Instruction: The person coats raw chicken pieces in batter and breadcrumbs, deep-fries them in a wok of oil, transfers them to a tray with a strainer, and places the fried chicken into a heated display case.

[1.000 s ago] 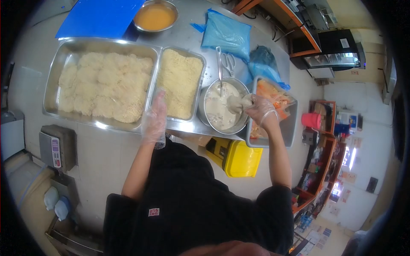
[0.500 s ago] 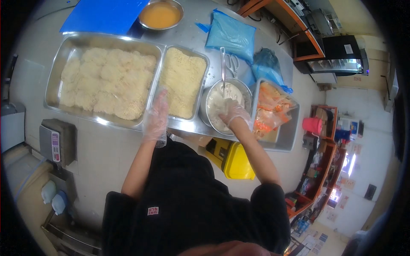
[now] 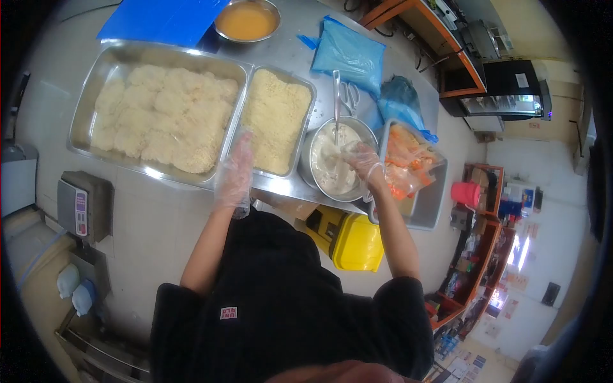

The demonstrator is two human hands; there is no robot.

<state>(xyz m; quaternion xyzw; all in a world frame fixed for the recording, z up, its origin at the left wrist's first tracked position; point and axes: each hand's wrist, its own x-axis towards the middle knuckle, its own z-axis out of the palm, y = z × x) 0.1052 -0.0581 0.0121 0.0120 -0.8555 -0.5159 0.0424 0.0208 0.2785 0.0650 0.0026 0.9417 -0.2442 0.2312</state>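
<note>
In a clear plastic glove, my left hand (image 3: 237, 169) rests at the rim between the large tray and the smaller tray, its fingers stretched out and holding nothing. The large metal tray (image 3: 83, 121) carries crumb-coated pieces (image 3: 169, 118) packed side by side. Pale yellow crumbs (image 3: 274, 115) fill the smaller metal tray (image 3: 309, 121). My gloved right hand (image 3: 364, 161) is over the right side of a metal bowl (image 3: 305, 159) of white batter (image 3: 325, 163). Its fingers are bent together, with batter on them; what they hold is hidden. A metal utensil handle (image 3: 336, 96) stands up from the bowl.
Right of the bowl, a grey tub (image 3: 431, 198) contains plastic bags of orange-tinted food (image 3: 408, 159). Behind are scissors (image 3: 350, 96), blue bags (image 3: 348, 54), a bowl of orange liquid (image 3: 246, 22) and a blue board (image 3: 156, 22). Below the counter stands a yellow bin (image 3: 357, 242).
My right hand has lifted out of the batter and shifted slightly right, its fingers drawn together. The left hand stays at the trays' rim. The view has shifted slightly.
</note>
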